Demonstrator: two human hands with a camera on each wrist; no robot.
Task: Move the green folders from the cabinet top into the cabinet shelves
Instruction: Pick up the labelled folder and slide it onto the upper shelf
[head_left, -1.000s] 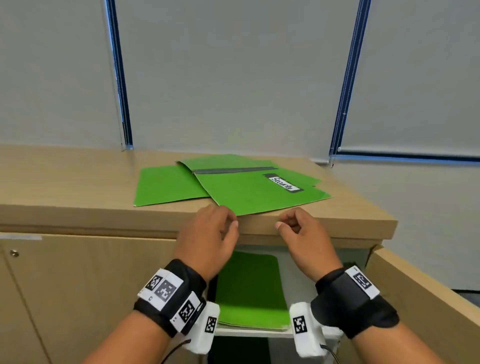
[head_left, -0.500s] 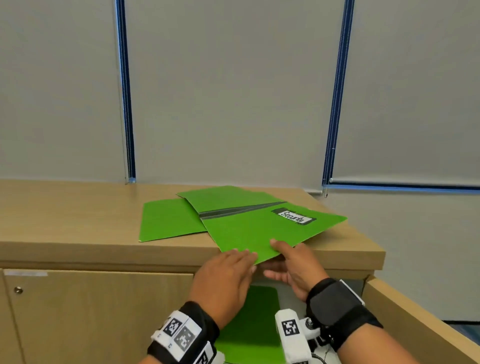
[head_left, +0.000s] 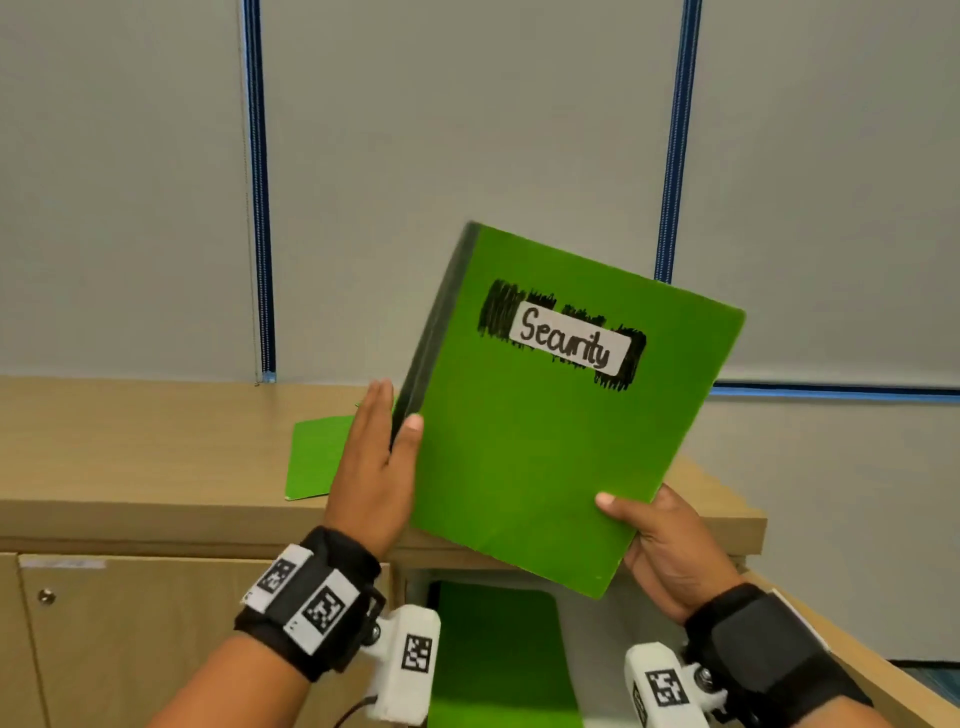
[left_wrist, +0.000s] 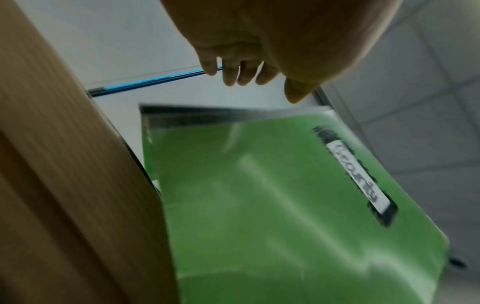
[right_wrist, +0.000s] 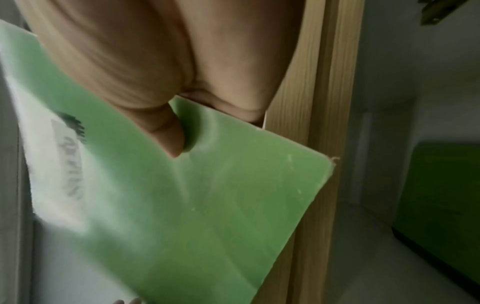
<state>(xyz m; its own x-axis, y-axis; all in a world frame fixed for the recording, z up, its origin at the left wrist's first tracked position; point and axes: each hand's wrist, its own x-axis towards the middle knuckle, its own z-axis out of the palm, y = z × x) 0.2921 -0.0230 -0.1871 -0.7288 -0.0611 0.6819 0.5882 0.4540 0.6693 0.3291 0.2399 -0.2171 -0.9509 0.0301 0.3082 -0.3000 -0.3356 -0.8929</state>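
Note:
A green folder labelled "Security" is raised upright and tilted above the cabinet's front edge. My right hand pinches its lower right corner, thumb on the front cover and fingers hidden behind. My left hand stands with straight fingers along the dark spine, thumb touching the front; in the left wrist view its fingers are spread just beyond the spine of the folder. Another green folder lies flat on the cabinet top. A further green folder lies on the shelf below.
The cabinet's right door stands open toward me beside my right wrist. The left door is closed. Grey blinds with blue rails hang behind the cabinet.
The "Security" folder has been lifted off the cabinet top and swung upright, its cover facing me. Both hands rose with it; the right keeps its pinch on the corner.

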